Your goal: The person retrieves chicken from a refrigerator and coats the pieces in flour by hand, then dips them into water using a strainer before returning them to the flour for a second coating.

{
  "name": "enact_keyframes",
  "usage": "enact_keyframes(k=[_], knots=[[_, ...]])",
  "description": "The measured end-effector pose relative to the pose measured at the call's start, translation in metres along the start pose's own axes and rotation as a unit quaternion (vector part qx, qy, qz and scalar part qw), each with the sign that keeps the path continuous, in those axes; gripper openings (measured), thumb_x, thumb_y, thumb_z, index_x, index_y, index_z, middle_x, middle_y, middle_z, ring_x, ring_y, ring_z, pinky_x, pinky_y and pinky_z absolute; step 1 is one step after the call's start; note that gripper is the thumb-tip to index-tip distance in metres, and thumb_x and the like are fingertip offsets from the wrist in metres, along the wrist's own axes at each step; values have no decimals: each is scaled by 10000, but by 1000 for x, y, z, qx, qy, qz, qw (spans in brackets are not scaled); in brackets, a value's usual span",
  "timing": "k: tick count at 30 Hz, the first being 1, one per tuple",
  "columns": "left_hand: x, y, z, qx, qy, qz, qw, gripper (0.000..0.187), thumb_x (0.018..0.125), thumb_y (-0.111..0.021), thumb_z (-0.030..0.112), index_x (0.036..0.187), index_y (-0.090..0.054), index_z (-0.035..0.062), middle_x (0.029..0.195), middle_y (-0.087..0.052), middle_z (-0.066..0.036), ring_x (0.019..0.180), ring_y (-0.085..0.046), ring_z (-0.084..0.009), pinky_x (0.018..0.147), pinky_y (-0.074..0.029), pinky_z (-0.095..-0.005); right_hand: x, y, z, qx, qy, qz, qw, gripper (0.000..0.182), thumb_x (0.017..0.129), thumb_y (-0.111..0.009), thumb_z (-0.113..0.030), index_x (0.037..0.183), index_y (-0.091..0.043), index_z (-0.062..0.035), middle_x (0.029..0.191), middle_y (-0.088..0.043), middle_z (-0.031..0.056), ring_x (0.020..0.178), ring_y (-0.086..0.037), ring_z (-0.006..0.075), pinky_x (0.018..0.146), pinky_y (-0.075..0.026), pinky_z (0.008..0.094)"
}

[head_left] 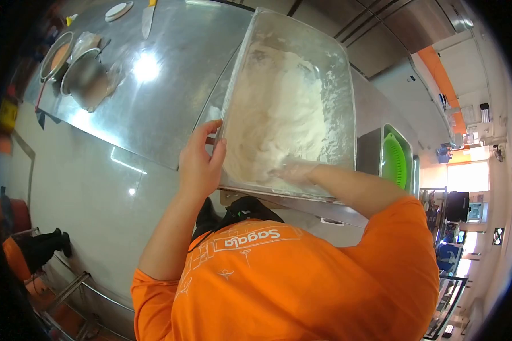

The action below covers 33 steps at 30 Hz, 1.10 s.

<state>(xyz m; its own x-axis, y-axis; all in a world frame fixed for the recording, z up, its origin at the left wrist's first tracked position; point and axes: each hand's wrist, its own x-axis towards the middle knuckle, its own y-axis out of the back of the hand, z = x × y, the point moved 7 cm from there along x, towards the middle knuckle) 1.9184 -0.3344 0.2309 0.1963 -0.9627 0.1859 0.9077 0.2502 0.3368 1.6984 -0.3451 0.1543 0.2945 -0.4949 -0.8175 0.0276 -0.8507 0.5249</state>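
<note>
A large rectangular metal tub (351, 102) stands in front of me, with a broad layer of white flour-like powder (293, 108) spread over its bottom. At the tub's left side, my left hand (202, 162) grips the edge near the front corner, thumb and fingers around it. My right hand (294, 170) is inside the tub at the near end, down on the powder and coated with it. Its fingers point left and look stretched out, their tips partly buried. No tool shows in either hand.
On the steel table (170, 102) to the left lie a knife (148, 21) and a white lid (118, 11). Two metal pots (74, 85) stand near its far-left edge. A green basket (393, 159) sits in a metal basin at right. Another person (31, 250) is at lower left.
</note>
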Motion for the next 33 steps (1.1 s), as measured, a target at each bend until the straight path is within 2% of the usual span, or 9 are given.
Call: enact_keyframes(k=[6, 9, 12, 19, 23, 27, 29, 30, 33], knots=[[0, 1, 0, 17, 31, -15, 999, 290, 773, -558, 112, 1054, -536, 38, 956, -590, -127, 744, -582, -229, 631, -447, -316, 52, 44, 23, 506, 234, 105, 824, 481, 812, -594, -308, 1210, -433, -91, 1156, -504, 142, 1066, -479, 224, 921, -361, 404], [2, 1, 2, 15, 0, -8, 1000, 293, 774, -560, 120, 1056, -536, 44, 936, -590, -131, 719, -578, -233, 628, -448, -320, 48, 50, 15, 279, 145, 133, 940, 477, 817, -517, -368, 1150, -477, -29, 1132, -538, 177, 1002, -523, 278, 918, -371, 350], [1, -9, -4, -9, -26, -5, 1000, 293, 774, -566, 139, 1056, -541, 66, 915, -590, -128, 696, -573, -234, 626, -450, -329, 33, 36, -66, -31, 322, 223, 920, 440, 797, -521, -355, 1082, -514, -21, 1098, -533, 222, 967, -540, 292, 876, -395, 361], [-1, 7, 2, 51, -10, -12, 999, 275, 782, -552, 175, 1050, -534, 115, 913, -581, -97, 753, -577, -241, 671, -442, -351, 42, 23, -55, -14, 308, 62, 949, 684, 697, -633, -338, 1204, -397, 55, 1081, -532, 231, 1006, -516, 338, 877, -400, 374], [-2, 5, 0, 30, 21, -45, 998, 275, 789, -542, 179, 1058, -524, 125, 976, -563, -74, 776, -575, -212, 708, -416, -347, 1, 75, -34, 351, 305, 134, 875, 611, 737, -638, -304, 1194, -422, 40, 1046, -556, 222, 985, -534, 313, 884, -395, 368], [-2, -2, -3, 15, 12, -60, 998, 274, 793, -536, 180, 1060, -520, 121, 980, -559, -66, 767, -570, -208, 714, -409, -351, 6, 45, 20, 119, 63, 27, 990, 593, 819, -550, -315, 1250, -349, 40, 1125, -518, 205, 1027, -508, 261, 913, -380, 366], [0, 0, 1, 11, -1, -43, 999, 261, 792, -536, 169, 1048, -527, 113, 955, -564, -78, 749, -568, -224, 694, -424, -355, 2, 23, 2, -39, 55, 36, 997, 548, 827, -527, -274, 1263, -350, 8, 1135, -514, 205, 1035, -502, 294, 924, -366, 380], [-2, 1, 2, 9, -4, -38, 999, 255, 792, -536, 163, 1041, -530, 109, 942, -567, -85, 741, -567, -232, 684, -431, -357, 2, 17, -35, -55, 181, 67, 980, 467, 805, -539, -250, 1205, -427, -35, 1098, -533, 200, 1048, -491, 284, 952, -322, 386], [0, -4, -6, 17, 5, -40, 999, 234, 791, -537, 143, 1020, -541, 94, 921, -569, -98, 733, -568, -243, 642, -448, -349, 25, 3, -75, 73, 251, 121, 958, 368, 785, -552, -239, 1080, -502, -25, 992, -568, 181, 936, -527, 282, 848, -374, 373]])
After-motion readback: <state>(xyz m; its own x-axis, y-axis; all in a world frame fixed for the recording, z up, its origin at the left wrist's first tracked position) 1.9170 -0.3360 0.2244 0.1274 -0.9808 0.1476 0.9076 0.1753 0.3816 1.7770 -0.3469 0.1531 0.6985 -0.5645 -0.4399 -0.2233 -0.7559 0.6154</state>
